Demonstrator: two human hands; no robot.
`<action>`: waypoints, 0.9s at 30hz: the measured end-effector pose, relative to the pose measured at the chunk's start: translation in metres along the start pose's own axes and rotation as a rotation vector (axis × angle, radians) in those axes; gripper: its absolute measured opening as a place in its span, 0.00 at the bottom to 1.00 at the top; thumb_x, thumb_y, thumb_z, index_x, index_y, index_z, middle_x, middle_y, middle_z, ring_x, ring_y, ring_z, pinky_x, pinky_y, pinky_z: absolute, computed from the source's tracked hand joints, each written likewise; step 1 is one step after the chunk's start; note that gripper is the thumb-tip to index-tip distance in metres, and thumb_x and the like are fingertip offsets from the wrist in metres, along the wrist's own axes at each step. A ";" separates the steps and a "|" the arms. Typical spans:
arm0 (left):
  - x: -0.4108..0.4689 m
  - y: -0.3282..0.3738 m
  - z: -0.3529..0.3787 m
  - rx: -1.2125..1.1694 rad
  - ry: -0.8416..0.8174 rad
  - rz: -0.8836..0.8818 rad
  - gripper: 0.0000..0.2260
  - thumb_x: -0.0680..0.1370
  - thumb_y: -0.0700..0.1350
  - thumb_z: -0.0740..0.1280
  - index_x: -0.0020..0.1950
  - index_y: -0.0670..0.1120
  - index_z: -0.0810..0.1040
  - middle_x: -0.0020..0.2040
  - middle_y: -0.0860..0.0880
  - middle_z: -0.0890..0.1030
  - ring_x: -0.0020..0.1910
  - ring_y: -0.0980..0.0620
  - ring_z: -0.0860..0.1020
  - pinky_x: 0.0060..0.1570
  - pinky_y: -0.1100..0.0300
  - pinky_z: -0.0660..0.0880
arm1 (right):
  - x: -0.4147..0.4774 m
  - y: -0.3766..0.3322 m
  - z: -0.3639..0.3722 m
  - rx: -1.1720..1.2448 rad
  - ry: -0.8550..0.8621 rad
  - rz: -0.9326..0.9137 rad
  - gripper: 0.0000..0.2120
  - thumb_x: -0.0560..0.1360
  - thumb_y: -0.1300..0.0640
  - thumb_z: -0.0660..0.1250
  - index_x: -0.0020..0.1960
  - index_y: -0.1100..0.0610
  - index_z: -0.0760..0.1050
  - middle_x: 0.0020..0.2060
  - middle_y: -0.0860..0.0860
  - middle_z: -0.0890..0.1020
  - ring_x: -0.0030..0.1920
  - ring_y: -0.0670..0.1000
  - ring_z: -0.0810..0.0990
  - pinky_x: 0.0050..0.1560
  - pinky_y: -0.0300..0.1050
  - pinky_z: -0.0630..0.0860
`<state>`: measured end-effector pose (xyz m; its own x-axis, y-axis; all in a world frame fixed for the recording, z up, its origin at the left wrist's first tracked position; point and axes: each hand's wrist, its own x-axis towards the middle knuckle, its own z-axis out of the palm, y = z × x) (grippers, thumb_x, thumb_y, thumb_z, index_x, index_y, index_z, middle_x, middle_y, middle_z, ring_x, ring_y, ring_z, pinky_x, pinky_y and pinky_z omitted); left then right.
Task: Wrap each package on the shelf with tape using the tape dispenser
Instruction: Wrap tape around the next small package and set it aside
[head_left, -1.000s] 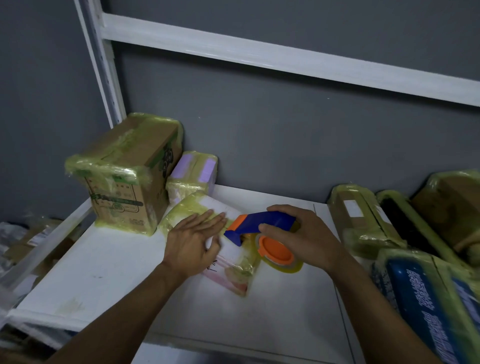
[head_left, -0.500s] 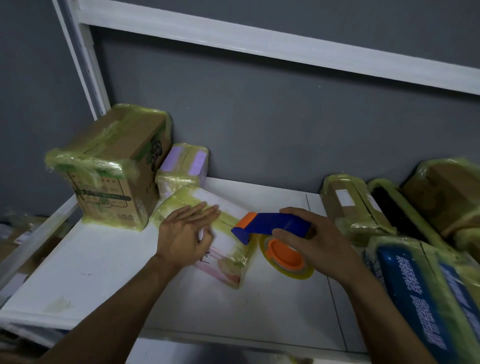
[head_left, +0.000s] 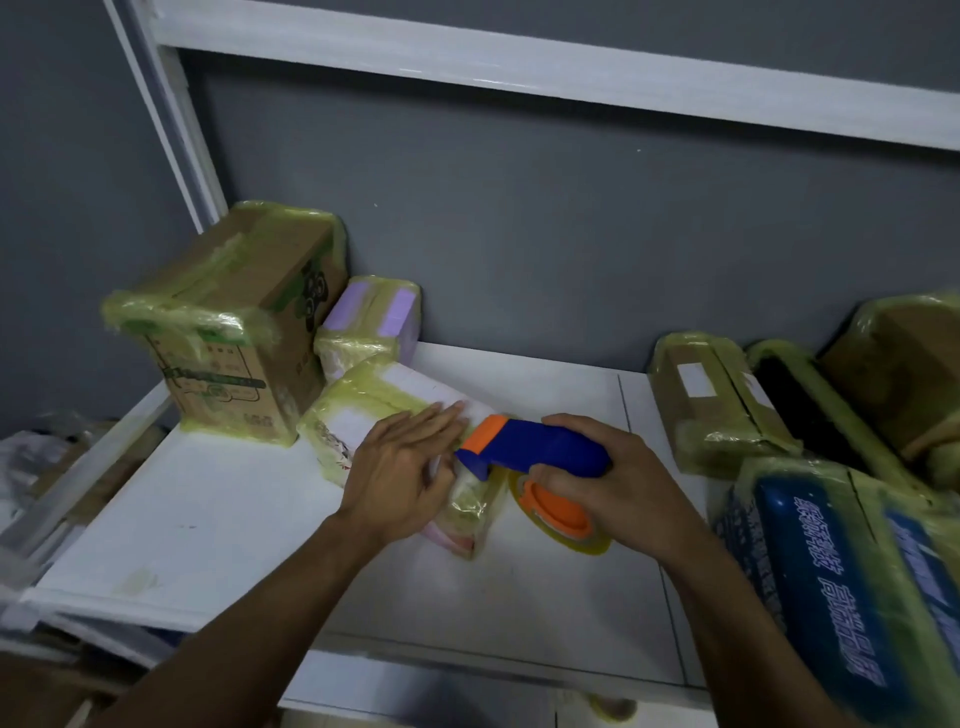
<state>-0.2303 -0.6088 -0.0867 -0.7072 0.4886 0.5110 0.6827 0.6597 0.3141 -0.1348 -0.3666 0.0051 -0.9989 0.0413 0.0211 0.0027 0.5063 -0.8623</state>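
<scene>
Shelf (head_left: 208, 519): white board, grey wall behind.
Flat package (head_left: 374, 410): mid-shelf, lying flat, partly bound in yellowish tape.
Left hand (head_left: 402, 467): fingers straight, palm pressing package top.
Right hand (head_left: 618, 478): fingers curled round blue handle of tape dispenser (head_left: 530, 447); orange nose over package's right end, roll just beside package.
Cardboard box (head_left: 244, 332), purple package (head_left: 374, 317): back left corner, taped.
Blue package (head_left: 831, 571): right edge, taped.

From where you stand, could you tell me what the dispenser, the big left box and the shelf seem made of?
Dispenser: likely moulded plastic, matte, in solid blue and orange with rounded edges. Box: cardboard, dull brown with green print, banded in wrinkled glossy yellowish tape. Shelf: smooth white board, perhaps laminate or painted; the surface alone leaves it open.
</scene>
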 end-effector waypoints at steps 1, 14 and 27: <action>-0.002 0.001 0.001 -0.010 0.008 -0.016 0.23 0.78 0.49 0.57 0.70 0.48 0.79 0.74 0.56 0.73 0.75 0.58 0.69 0.71 0.51 0.68 | -0.002 0.001 -0.001 0.000 -0.007 -0.011 0.18 0.73 0.50 0.78 0.57 0.35 0.77 0.49 0.30 0.82 0.52 0.36 0.81 0.46 0.32 0.78; 0.001 0.004 0.005 0.001 0.110 -0.058 0.20 0.77 0.45 0.59 0.65 0.48 0.83 0.68 0.54 0.79 0.70 0.58 0.74 0.70 0.53 0.72 | -0.019 0.006 -0.030 0.052 -0.071 -0.032 0.18 0.73 0.52 0.77 0.50 0.28 0.79 0.48 0.33 0.83 0.50 0.38 0.82 0.52 0.43 0.81; 0.037 0.050 -0.001 -0.073 -0.122 -0.478 0.17 0.83 0.56 0.61 0.69 0.52 0.77 0.79 0.55 0.65 0.78 0.51 0.62 0.75 0.54 0.59 | -0.049 0.038 -0.032 0.166 -0.103 0.035 0.19 0.76 0.59 0.75 0.50 0.33 0.82 0.46 0.48 0.86 0.48 0.51 0.85 0.51 0.51 0.82</action>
<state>-0.2218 -0.5585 -0.0509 -0.9574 0.2076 0.2006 0.2852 0.7866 0.5477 -0.0839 -0.3218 -0.0121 -0.9978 -0.0367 -0.0550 0.0384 0.3566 -0.9335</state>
